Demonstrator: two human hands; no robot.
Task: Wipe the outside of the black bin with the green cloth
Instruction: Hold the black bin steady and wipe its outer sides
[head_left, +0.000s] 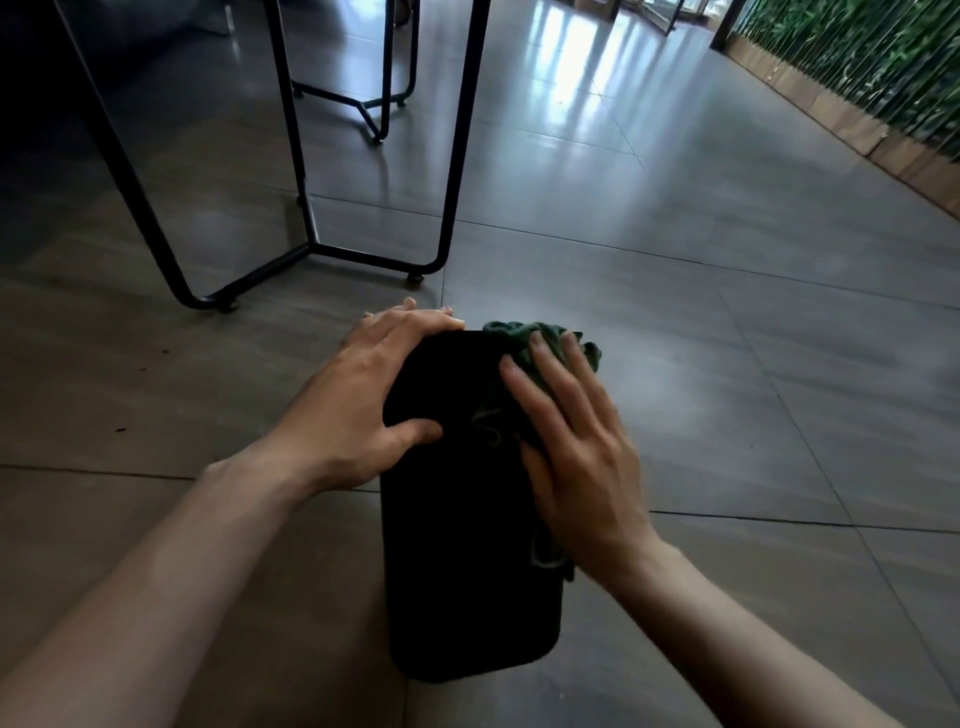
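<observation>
Grey tiled floor (727, 338) (glossy), black bin (457, 571), table legs (311, 244)

1. One black bin (467, 571), centre frame.
2. One green cloth (540, 345), at the bin's 1 o'clock.
3. Two hands: left hand (358, 415), right hand (576, 457).
4. Two black metal furniture frames (452, 171), at 11 o'clock.

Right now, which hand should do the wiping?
The right hand: it already presses the crumpled green cloth against the tall black plastic bin. The left hand just steadies the bin.
</observation>
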